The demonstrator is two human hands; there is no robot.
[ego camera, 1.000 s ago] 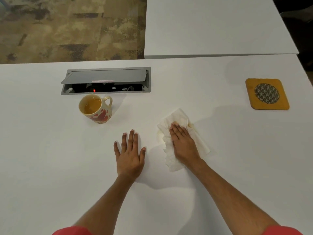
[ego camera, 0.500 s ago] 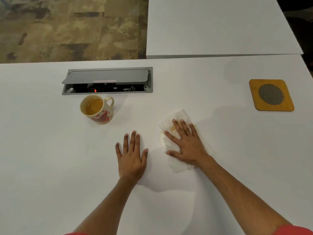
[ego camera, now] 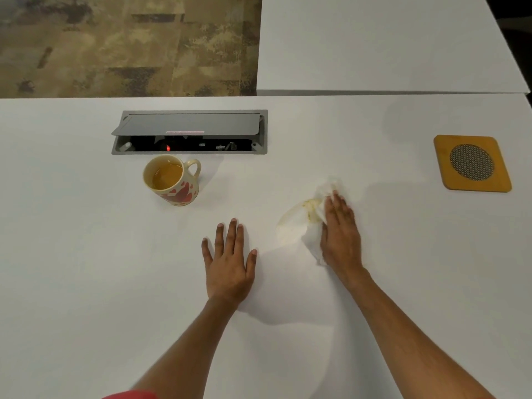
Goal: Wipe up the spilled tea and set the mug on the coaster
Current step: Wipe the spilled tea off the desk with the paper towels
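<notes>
A cream mug with red hearts stands upright on the white table, left of centre, with tea inside. My right hand presses flat on a crumpled white paper towel that is stained yellow at its left edge. A pale tea smear lies on the table just left of the towel. My left hand rests flat on the table, fingers spread, holding nothing. The orange square coaster with a round mesh centre lies at the far right.
A grey cable box with its lid open is set into the table just behind the mug. A second white table abuts the far edge at the right. Patterned carpet shows beyond at the left.
My right hand has slid the paper towel to the right, uncovering a faint tea smear on its left. The left hand and the mug have stayed put.
</notes>
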